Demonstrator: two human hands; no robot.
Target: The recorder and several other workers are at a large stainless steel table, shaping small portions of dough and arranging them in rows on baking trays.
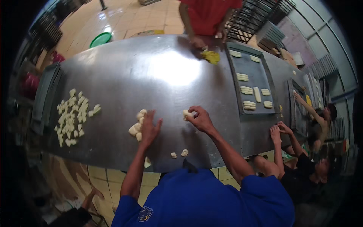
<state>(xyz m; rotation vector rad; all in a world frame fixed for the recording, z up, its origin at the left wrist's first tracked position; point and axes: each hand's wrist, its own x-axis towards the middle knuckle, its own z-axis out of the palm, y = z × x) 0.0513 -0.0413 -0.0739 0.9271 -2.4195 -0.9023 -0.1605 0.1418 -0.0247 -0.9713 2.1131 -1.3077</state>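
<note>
My right hand (202, 120) pinches a small pale dough piece (186, 114) between thumb and fingers, just over the metal table (109, 90). To its left, my left hand (151, 129) is open, thumb spread, beside a small cluster of dough lumps (134, 129). Its fingers lie against or just above the lumps; I cannot tell which. Two little dough bits, one of them a curled piece (184, 152), lie near the table's front edge. Many cut dough pieces (72, 117) are scattered at the far left of the table.
At right, a large tray (247, 107) holds several ridged dough pieces. Across the table, a person in red (210, 17) handles a yellow cloth (211, 57). Other people work at the right, with a second tray (298, 113). A metal tray (44, 94) stands at the left end.
</note>
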